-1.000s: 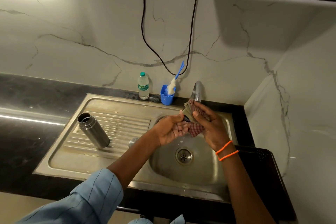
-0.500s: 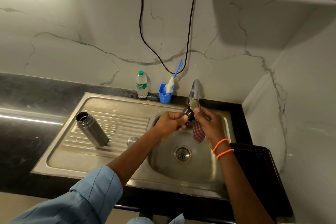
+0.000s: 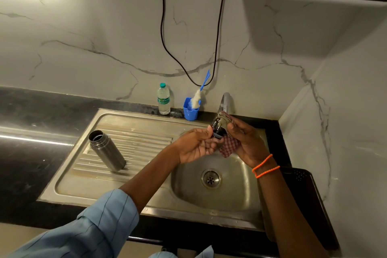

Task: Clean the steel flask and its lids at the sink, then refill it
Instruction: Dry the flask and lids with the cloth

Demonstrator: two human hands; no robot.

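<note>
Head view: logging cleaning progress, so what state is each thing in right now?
steel flask: uncapped, upright on drainboard
lid: pinched by left hand
checked cloth: gripped by right hand, against lid
tap: flow cannot be told
plastic bottle: capped, upright
bottle brush: standing in blue cup

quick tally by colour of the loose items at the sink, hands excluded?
Steel: 1, the open flask on the drainboard
Black: 1, the flask lid held over the basin
Red check: 1, the cloth
Blue: 2, the cup and the bottle brush in it
Clear: 1, the plastic water bottle
Total: 6
</note>
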